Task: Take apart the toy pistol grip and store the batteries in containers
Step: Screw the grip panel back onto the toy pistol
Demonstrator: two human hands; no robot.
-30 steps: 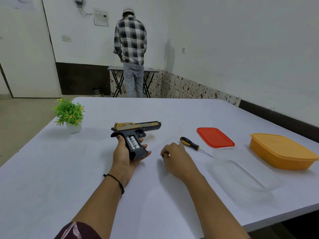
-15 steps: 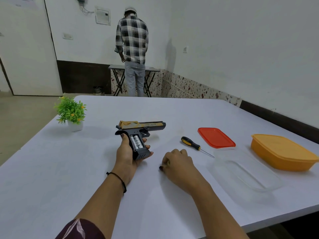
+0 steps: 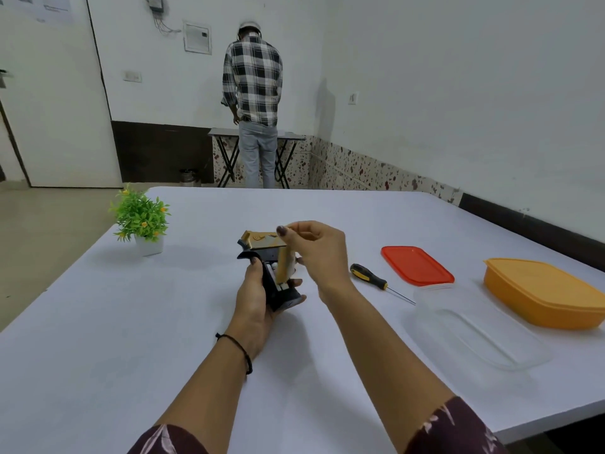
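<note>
My left hand (image 3: 253,299) grips the black handle of the toy pistol (image 3: 258,242), which has a gold slide and is held just above the white table (image 3: 98,322). My right hand (image 3: 322,253) pinches a gold grip cover panel (image 3: 284,265) by its top end and holds it upright against the open side of the handle. Behind the panel a small bit of a white battery (image 3: 274,265) shows; the rest of the compartment is hidden.
A yellow-and-black screwdriver (image 3: 368,276) lies right of the pistol. Further right are a red lid (image 3: 415,264), a clear container (image 3: 474,332) and a lidded orange container (image 3: 546,293). A small potted plant (image 3: 142,217) stands far left. A person (image 3: 253,93) stands at a folding table behind.
My right hand has risen from the table to the pistol and now holds a gold panel over the grip. The batteries, plainly visible before, are mostly covered. The left hand tilted the pistol slightly.
</note>
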